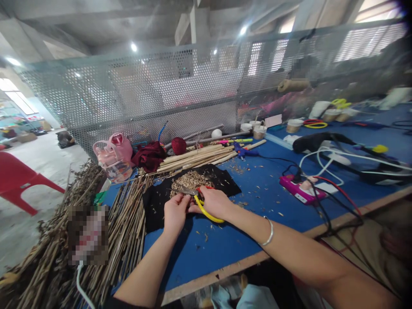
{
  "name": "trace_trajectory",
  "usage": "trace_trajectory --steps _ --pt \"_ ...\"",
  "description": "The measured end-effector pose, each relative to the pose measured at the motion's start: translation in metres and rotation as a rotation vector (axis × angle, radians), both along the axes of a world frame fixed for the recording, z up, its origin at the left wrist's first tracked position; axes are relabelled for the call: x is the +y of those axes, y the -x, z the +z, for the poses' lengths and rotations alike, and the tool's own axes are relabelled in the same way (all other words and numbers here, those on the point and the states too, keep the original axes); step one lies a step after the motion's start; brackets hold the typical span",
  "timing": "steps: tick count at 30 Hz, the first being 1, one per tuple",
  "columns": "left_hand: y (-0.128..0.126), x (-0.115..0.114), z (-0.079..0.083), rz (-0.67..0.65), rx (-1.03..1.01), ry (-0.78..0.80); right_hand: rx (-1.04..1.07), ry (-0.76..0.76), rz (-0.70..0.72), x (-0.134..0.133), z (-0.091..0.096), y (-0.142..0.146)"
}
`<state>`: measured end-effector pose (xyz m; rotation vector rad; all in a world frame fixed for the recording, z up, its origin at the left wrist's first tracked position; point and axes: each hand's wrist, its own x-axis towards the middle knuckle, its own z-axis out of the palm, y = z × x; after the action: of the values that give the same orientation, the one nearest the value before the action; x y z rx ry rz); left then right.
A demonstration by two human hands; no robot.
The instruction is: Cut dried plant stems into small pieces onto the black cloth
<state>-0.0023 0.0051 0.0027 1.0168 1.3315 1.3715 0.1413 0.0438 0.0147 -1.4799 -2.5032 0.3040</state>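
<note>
My right hand [215, 202] grips a pair of scissors [207, 211] with a yellow loop and an orange-red part by the thumb. Their blades point left, just above my left fingertips. My left hand [174, 213] is closed in a pinch close to the blades; what sits between its fingers is too small to make out. Both hands are over the near edge of a black cloth [155, 206] spread on the blue table. On the cloth lies a heap of short cut twig bits [193, 178], directly behind the scissors.
Long dry stems [128, 219] lie left of the cloth. Behind it are pale wooden rods [199, 158], a blue glue gun [244, 150], dark red yarn [179, 146] and a pink bottle [116, 159]. A magenta power strip [301, 189] with cables lies to the right. A perforated metal screen [154, 94] borders the back.
</note>
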Motion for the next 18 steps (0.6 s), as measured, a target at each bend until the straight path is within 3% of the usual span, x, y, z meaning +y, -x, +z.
trace_trajectory --steps 5,11,18 --pt "0.0009 0.0007 -0.0034 -0.085 -0.065 -0.03 -0.008 0.03 -0.021 0.0013 0.002 0.0008" --pt "0.0015 0.0012 -0.0086 -0.06 -0.052 -0.001 -0.014 0.047 -0.009 0.0008 0.0013 0.0016" --pt "-0.0005 -0.0002 -0.0022 -0.019 -0.087 0.038 -0.041 0.051 -0.03 0.0031 -0.0028 0.0024"
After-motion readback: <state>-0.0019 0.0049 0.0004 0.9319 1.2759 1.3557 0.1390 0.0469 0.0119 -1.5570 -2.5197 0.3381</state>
